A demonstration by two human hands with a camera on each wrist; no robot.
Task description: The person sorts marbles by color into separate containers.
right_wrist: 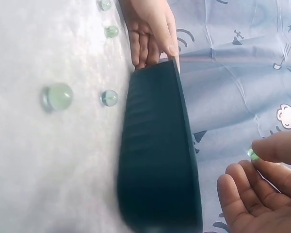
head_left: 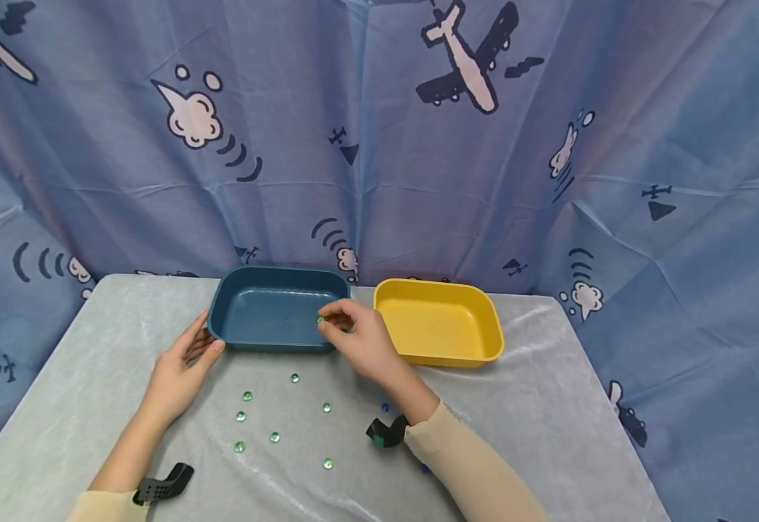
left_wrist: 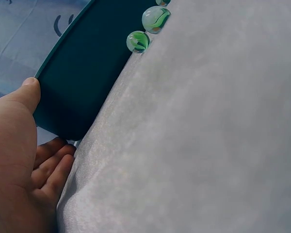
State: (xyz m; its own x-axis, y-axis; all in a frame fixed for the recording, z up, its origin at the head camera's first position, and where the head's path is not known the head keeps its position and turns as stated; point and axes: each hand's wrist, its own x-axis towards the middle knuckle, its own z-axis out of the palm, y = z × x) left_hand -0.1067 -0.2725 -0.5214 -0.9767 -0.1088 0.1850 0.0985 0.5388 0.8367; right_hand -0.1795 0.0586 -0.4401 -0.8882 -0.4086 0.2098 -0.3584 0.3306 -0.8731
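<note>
A dark teal plastic tub (head_left: pixel 275 346) stands at the back of the table. My left hand (head_left: pixel 177 373) holds its left end, thumb by the near corner and fingers along the side wall; in the left wrist view the thumb touches the rim. Over the tub's right end, my right hand (head_left: pixel 362 341) pinches a green glass marble (head_left: pixel 320 319) between thumb and fingertips. The marble also shows in the right wrist view, partly hidden by the thumb. Several clear marbles with green swirls, such as one green marble (head_left: pixel 274 437), lie on the cloth in front of the tub.
A yellow plastic tub (head_left: pixel 441 360) stands right of the teal one, partly behind my right hand. A blue marble (head_left: pixel 386 407) and another blue marble (head_left: pixel 425 469) lie by my right forearm. A patterned curtain (head_left: pixel 366 145) hangs behind the cloth-covered table (head_left: pixel 549 406).
</note>
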